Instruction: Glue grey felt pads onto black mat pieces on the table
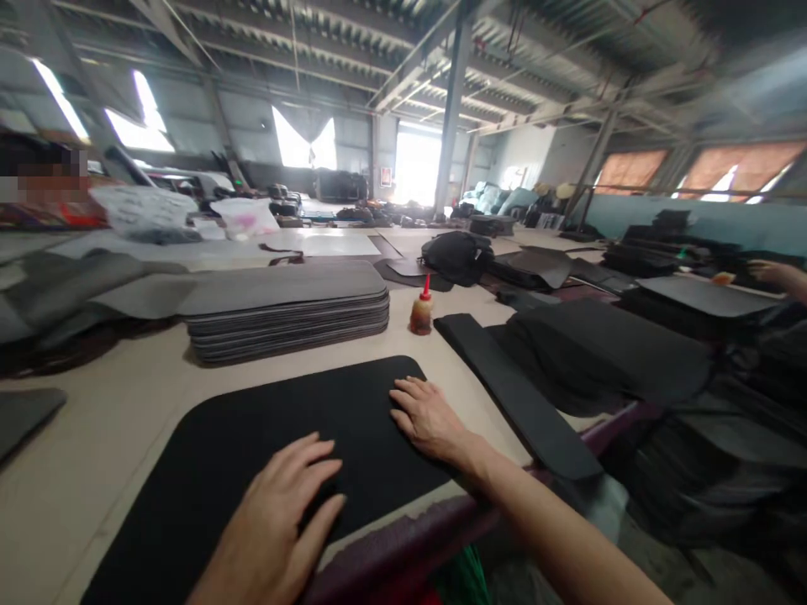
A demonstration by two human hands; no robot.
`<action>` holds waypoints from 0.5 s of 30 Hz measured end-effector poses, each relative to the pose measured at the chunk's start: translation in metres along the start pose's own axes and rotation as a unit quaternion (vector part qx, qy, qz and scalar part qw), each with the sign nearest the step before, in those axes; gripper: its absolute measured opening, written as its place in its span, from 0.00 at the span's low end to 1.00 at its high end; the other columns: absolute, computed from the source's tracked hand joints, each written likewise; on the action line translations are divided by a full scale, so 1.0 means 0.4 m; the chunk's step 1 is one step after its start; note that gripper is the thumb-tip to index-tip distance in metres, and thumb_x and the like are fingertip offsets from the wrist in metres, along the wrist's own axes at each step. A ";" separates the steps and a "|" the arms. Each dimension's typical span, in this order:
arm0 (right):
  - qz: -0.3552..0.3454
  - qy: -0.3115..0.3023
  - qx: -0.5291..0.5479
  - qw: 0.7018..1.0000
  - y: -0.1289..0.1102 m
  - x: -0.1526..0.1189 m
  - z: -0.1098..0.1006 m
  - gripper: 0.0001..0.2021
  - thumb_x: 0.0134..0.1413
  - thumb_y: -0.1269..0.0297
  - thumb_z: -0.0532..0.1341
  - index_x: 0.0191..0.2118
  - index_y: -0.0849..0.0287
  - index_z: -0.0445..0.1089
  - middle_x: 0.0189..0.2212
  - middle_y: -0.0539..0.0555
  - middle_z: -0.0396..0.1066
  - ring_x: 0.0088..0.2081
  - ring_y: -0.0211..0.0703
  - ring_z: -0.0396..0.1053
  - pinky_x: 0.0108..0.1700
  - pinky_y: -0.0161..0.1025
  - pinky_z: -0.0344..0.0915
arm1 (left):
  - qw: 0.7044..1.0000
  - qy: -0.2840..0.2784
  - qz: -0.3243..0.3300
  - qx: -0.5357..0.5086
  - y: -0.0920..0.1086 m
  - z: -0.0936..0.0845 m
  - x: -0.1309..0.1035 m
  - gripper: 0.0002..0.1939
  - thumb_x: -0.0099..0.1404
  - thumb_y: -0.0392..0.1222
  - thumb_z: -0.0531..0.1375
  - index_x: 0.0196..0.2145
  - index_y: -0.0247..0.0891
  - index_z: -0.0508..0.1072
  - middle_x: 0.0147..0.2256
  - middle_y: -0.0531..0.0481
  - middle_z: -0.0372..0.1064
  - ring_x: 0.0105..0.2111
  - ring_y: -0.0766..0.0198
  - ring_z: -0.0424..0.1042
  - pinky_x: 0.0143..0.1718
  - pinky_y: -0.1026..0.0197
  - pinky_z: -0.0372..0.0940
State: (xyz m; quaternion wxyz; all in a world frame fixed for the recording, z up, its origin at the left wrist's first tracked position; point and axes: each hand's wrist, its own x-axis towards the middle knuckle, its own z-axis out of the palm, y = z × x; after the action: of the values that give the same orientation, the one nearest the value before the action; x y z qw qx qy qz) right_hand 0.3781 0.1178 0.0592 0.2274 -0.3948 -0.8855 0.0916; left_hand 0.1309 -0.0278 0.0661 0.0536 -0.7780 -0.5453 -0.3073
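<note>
A large black sheet with rounded corners lies flat on the table in front of me. My left hand is over its near part, fingers apart, holding nothing; whether the fingertips touch the sheet is hard to tell. On the sheet's right side rests my right hand, its fingers stretched out near the far right corner. Beyond the sheet stands a squeeze bottle with a red nozzle, partly filled with something brownish. A neat stack of grey sheets is behind the black sheet.
To the right lie a long black strip and piled dark sheets. A black bundle sits farther back. At far right, another person's hand reaches over a stack. A grey piece lies at the left edge.
</note>
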 end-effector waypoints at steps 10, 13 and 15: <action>0.185 0.119 0.131 0.967 0.206 0.116 -0.049 0.26 0.62 0.57 0.56 0.63 0.63 0.61 0.57 0.66 0.69 0.52 0.49 0.73 0.49 0.42 0.73 | 0.982 -0.148 -0.027 -0.111 0.079 0.053 0.059 0.10 0.69 0.41 0.59 0.47 0.44 0.73 0.51 0.47 0.72 0.53 0.53 0.69 0.54 0.47 0.66; 0.242 0.172 0.115 0.948 0.276 0.205 -0.057 0.30 0.59 0.54 0.57 0.63 0.66 0.58 0.57 0.70 0.67 0.51 0.51 0.74 0.47 0.43 0.72 | 0.978 -0.154 -0.047 -0.130 0.083 0.046 0.061 0.09 0.67 0.41 0.61 0.46 0.45 0.73 0.50 0.50 0.72 0.53 0.55 0.68 0.54 0.47 0.64; 0.257 0.189 0.101 0.942 0.294 0.260 -0.054 0.33 0.55 0.50 0.59 0.61 0.67 0.59 0.53 0.71 0.69 0.48 0.55 0.74 0.44 0.45 0.72 | 0.979 -0.156 -0.049 -0.121 0.088 0.040 0.062 0.09 0.68 0.44 0.62 0.45 0.45 0.74 0.51 0.51 0.72 0.52 0.56 0.68 0.54 0.47 0.63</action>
State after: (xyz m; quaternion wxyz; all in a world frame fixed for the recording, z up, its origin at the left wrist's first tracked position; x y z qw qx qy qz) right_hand 0.4050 0.2735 0.0725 0.3981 -0.5938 -0.6807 0.1597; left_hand 0.1741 -0.0152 0.0753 -0.1418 -0.7896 -0.5429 -0.2482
